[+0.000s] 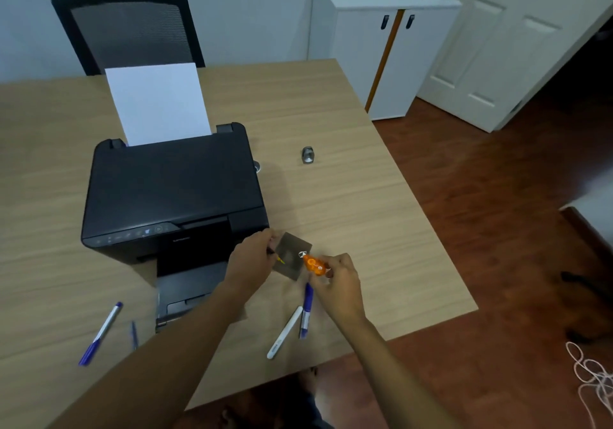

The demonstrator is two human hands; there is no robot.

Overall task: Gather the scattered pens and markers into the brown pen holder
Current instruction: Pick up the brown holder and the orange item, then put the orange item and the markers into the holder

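Note:
The brown pen holder (293, 257) stands on the desk by the printer's front right corner. My left hand (252, 257) is closed around a thin dark pen with a yellow tip that reaches over the holder's left rim. My right hand (338, 279) grips an orange correction-tape dispenser (313, 264) at the holder's right rim. A blue marker (306, 309) and a white marker (284, 332) lie just below my right hand. At the near left lie a white marker with a blue cap (101, 332) and a thin blue pen (134, 334).
A black printer (172, 193) with white paper in its rear feed fills the desk's middle. A small metal sharpener (307, 155) sits behind on the right. The desk's right edge (431, 223) drops to a wooden floor. A black chair stands behind the desk.

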